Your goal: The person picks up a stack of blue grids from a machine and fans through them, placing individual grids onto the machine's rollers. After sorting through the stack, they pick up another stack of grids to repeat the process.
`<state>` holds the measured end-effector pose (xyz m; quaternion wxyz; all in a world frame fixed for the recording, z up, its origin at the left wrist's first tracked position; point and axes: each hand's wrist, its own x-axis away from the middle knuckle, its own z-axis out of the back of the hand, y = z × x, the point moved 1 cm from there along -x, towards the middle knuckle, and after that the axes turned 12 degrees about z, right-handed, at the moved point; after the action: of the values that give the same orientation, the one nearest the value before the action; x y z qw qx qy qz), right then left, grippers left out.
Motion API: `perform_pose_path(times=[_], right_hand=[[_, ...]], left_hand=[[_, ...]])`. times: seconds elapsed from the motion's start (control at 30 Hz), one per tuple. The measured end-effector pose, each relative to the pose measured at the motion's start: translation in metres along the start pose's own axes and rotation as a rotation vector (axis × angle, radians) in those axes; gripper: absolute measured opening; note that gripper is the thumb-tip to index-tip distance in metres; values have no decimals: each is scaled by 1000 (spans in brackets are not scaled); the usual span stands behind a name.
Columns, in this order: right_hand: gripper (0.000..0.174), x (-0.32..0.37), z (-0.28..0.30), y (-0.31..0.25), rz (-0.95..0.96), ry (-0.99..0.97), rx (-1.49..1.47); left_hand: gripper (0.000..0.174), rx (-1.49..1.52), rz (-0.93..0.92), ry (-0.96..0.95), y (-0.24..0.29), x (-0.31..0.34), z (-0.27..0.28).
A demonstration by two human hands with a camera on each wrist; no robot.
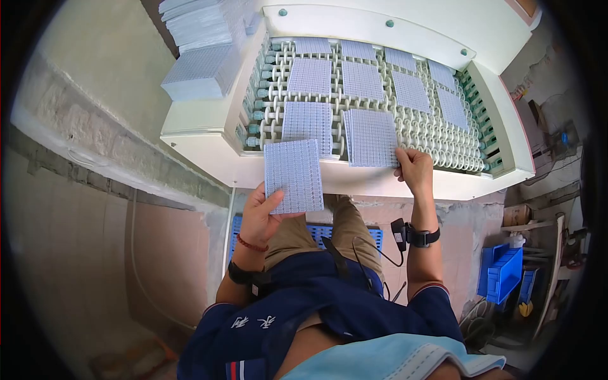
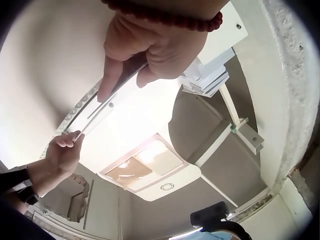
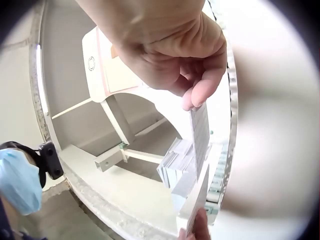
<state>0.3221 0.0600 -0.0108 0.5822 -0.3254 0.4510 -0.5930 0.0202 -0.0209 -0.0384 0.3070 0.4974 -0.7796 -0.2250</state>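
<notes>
My left hand grips a pale blue gridded panel by its lower left corner, holding it over the machine's front lip; the left wrist view shows the panel edge-on between thumb and fingers of the left hand. My right hand pinches the near right corner of another panel that lies on the white roller conveyor. In the right wrist view the right hand holds that panel by its edge. Several more panels lie on the rollers.
Stacks of the same panels sit on the machine's left ledge and behind it. A curved white cover closes the conveyor's far end. A concrete wall runs along the left. Blue crates stand on the floor at the right.
</notes>
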Motion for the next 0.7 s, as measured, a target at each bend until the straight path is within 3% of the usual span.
perform_pose_path(times=[0.2, 0.27, 0.3, 0.37, 0.4, 0.57, 0.63, 0.7], right_hand=[[27, -9, 64, 19, 25, 205, -2], [28, -11, 78, 25, 19, 248, 372], [28, -12, 81, 31, 11, 258, 375], [28, -14, 82, 28, 289, 317, 868], [28, -14, 85, 24, 208, 326, 891], [28, -26, 122, 37, 275, 398, 805], [29, -29, 137, 43, 185, 398, 523], [31, -31, 144, 44, 134, 416, 460]], left_hand=[[31, -22, -17, -18, 0, 1, 2], [31, -23, -4, -31, -2, -4, 2], [32, -21, 10, -33, -5, -4, 2], [32, -33, 28, -43, -8, -6, -2], [32, -39, 34, -41, -9, -7, -3], [32, -38, 26, -10, -6, -2, -7], [32, -40, 15, 2, -6, -2, -6], [31, -25, 18, -23, -8, -2, -5]])
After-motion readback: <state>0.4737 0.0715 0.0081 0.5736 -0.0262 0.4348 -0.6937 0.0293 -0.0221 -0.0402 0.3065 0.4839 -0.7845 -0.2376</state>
